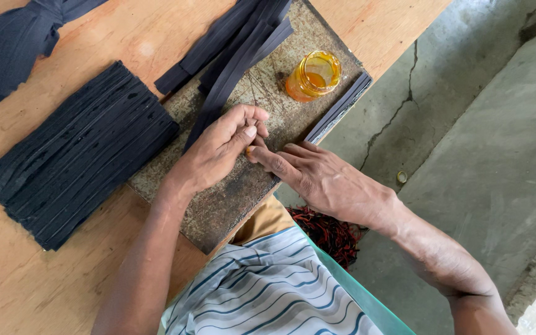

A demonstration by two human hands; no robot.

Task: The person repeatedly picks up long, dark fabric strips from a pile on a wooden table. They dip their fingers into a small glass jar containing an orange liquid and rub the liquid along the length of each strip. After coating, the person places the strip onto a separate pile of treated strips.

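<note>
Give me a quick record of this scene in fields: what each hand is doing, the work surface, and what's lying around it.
left hand: curled, fingertips pinching at a black strip
right hand: fingers extended, meeting the left fingertips
surface: worn board on a wooden table
jar: open glass jar of orange liquid on the board
left of board: stack of black strips
floor: cracked concrete

At ten o'clock a stack of black strips [75, 155] lies on the orange-tan wooden table [13, 291]. At one o'clock stands an amber-yellow jar [312, 75] on a mottled grey-brown board [224, 205]. At six, a white shirt with blue stripes [274, 285].
</note>
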